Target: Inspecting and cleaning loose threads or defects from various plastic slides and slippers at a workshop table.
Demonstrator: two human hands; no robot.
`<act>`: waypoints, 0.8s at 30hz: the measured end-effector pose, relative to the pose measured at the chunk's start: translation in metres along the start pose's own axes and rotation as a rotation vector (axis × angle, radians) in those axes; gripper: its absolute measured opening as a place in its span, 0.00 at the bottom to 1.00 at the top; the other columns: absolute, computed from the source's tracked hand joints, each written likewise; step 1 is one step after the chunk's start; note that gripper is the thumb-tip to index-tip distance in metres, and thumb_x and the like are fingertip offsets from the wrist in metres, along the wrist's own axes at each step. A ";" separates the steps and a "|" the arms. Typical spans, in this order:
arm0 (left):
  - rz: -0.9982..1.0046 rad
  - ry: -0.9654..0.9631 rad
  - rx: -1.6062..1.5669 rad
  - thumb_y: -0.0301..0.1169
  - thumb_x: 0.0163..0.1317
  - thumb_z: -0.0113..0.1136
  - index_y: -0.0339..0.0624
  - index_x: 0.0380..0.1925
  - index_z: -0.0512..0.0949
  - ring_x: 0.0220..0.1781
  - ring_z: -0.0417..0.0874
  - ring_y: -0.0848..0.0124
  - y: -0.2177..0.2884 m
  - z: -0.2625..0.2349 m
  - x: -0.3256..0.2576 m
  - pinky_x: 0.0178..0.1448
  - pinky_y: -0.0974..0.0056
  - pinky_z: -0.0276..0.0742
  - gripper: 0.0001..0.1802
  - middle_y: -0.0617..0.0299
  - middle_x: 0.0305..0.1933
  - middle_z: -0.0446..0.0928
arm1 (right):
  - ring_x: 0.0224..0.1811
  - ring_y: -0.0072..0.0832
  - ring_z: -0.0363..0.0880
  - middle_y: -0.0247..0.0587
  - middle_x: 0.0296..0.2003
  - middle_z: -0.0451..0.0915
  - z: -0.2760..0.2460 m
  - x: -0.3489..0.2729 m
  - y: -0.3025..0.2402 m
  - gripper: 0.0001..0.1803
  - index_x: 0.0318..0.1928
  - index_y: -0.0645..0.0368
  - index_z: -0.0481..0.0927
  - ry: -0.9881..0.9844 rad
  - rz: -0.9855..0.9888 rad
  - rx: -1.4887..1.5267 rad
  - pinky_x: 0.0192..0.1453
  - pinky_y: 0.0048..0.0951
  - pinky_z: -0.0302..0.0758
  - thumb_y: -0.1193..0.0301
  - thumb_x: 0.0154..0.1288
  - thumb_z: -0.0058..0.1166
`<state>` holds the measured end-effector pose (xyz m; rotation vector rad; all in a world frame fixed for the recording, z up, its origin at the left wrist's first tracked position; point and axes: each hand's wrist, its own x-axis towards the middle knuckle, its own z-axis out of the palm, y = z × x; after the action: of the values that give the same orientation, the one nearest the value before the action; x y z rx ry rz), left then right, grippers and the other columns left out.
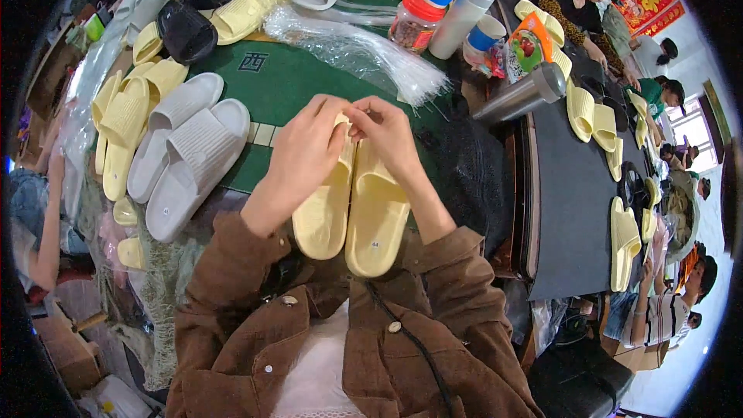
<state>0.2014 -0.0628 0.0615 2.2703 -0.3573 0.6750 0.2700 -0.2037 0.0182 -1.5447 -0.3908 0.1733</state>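
A pair of pale yellow slide slippers [377,220] lies side by side before me, heels toward my body. My left hand [306,155] rests over the strap of the left slipper, its fingers bent and closed. Above the right slipper's strap, my right hand [387,135] has thumb and fingers pinched together. The fingertips of both hands meet over the gap between the straps. Whatever they pinch is too small to make out. Just beyond lies a bundle of thin white plastic strands [410,70] on clear plastic film. The straps are largely hidden by my hands.
Grey slippers [197,166] and more yellow slippers [124,135] lie at left. A red-lidded jar [416,22], paper cups and a steel tumbler [526,93] stand at the far right of the green table [282,70]. People work along a dark table [569,240] at right.
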 end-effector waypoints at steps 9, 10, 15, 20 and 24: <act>-0.276 -0.093 -0.533 0.23 0.62 0.53 0.34 0.39 0.73 0.27 0.79 0.72 -0.034 0.056 0.014 0.32 0.66 0.73 0.06 0.56 0.26 0.78 | 0.29 0.19 0.78 0.35 0.30 0.79 -0.010 -0.001 0.005 0.07 0.39 0.66 0.78 0.176 0.031 0.330 0.37 0.20 0.78 0.73 0.67 0.53; -0.341 -0.063 -0.521 0.24 0.62 0.54 0.33 0.37 0.74 0.25 0.77 0.75 -0.033 0.055 0.013 0.30 0.68 0.72 0.06 0.58 0.24 0.77 | 0.30 0.19 0.78 0.36 0.30 0.80 -0.009 -0.001 0.005 0.07 0.39 0.66 0.78 0.188 -0.010 0.322 0.38 0.20 0.78 0.74 0.66 0.53; -0.321 -0.041 -0.472 0.25 0.62 0.54 0.33 0.34 0.75 0.25 0.76 0.77 -0.035 0.053 0.010 0.31 0.69 0.71 0.05 0.60 0.23 0.76 | 0.36 0.18 0.79 0.36 0.35 0.80 -0.010 -0.003 0.005 0.10 0.46 0.66 0.78 0.157 -0.036 0.368 0.45 0.20 0.77 0.76 0.65 0.53; -0.280 -0.020 -0.467 0.25 0.62 0.55 0.33 0.33 0.75 0.26 0.75 0.77 -0.031 0.052 0.008 0.32 0.70 0.71 0.05 0.60 0.24 0.76 | 0.34 0.17 0.78 0.35 0.34 0.80 -0.012 -0.004 0.006 0.09 0.45 0.66 0.79 0.179 -0.025 0.332 0.43 0.19 0.76 0.76 0.65 0.53; -0.279 -0.023 -0.463 0.25 0.61 0.55 0.33 0.33 0.75 0.26 0.74 0.76 -0.033 0.054 0.006 0.32 0.70 0.70 0.05 0.60 0.24 0.76 | 0.32 0.15 0.77 0.33 0.33 0.80 -0.011 -0.003 0.008 0.09 0.43 0.66 0.79 0.249 0.002 0.305 0.40 0.17 0.75 0.74 0.66 0.52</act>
<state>0.2404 -0.0789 0.0133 1.8388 -0.1786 0.3746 0.2724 -0.2153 0.0100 -1.2476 -0.1563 0.0378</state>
